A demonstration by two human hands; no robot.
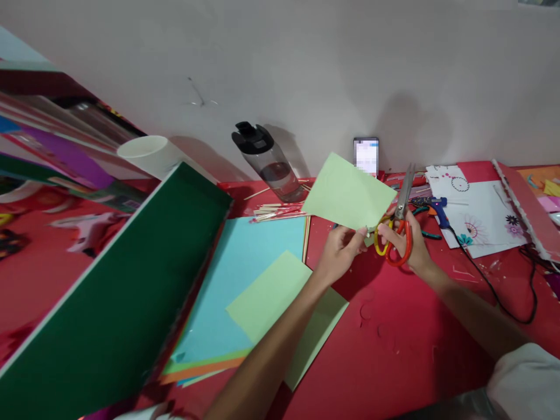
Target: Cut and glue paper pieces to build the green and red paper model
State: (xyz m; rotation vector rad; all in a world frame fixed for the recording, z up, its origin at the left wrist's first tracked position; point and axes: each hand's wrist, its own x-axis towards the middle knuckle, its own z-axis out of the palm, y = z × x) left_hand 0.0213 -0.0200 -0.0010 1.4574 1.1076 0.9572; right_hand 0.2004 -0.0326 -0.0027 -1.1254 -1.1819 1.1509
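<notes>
Pale green paper (347,192) is held up above the red counter (394,338), its lower corner pinched in the grip of the left hand (339,251), thumb and fingertips pressed together on the sheet. The right hand (406,242) sits just beside it, fingers threaded through the red and yellow loops of the scissors (399,224); that grip is closed around the handles, and the blades point up and away, close to the paper's right edge. Whether the blades touch the paper cannot be told.

Below the left forearm lies a stack of sheets (245,280), light blue on top with another green sheet (284,309) lying across it. A large dark green board (118,297) leans over the stack's left side. Near the wall stand a bottle (269,163) with a black cap and a phone (366,155) propped upright; thin sticks (280,211) lie between the bottle and the stack. To the right of the scissors a blue glue gun (435,209) rests on white patterned paper (476,216), its black cord (511,303) looping across the counter.
</notes>
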